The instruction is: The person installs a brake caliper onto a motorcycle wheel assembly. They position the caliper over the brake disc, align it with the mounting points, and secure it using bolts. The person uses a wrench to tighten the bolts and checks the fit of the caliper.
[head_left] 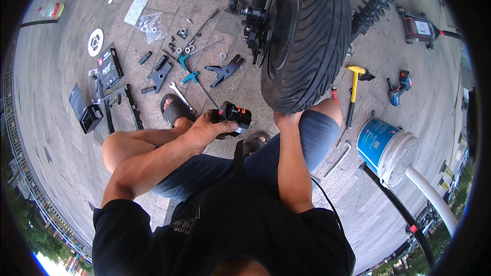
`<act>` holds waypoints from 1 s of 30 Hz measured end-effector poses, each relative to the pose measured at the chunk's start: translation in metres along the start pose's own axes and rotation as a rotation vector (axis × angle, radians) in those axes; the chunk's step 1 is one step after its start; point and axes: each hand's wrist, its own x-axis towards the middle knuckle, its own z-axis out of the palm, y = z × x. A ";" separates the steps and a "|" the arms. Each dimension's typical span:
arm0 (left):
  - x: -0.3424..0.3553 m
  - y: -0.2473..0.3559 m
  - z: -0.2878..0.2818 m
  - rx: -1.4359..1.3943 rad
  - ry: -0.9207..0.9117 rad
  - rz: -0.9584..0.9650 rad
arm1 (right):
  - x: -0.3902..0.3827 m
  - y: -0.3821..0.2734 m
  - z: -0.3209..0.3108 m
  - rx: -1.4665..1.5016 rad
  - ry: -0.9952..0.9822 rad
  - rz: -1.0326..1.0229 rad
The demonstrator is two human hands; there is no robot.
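My left hand (pixel 217 127) grips a small black component (pixel 235 116) with orange details, held low between my knees, left of the tyre. My right hand (pixel 286 118) is at the bottom of the black tyre (pixel 307 46), its fingers mostly hidden there. The wheel stands upright in front of me, with a black brake disc and hub (pixel 258 33) on its left side and a coil-spring shock (pixel 381 2) to its upper right.
Several tools and parts, including a wrench (pixel 181 97), T-handles (pixel 190 76) and black brackets (pixel 222 71), lie left. An open box (pixel 87 112) sits farther left. At right are a hammer (pixel 353 92), drill (pixel 399 87), bucket (pixel 378 143) and jack (pixel 417 28).
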 end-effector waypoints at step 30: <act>0.001 -0.002 -0.008 -0.273 -0.158 0.002 | -0.014 0.001 0.008 -0.014 0.012 -0.042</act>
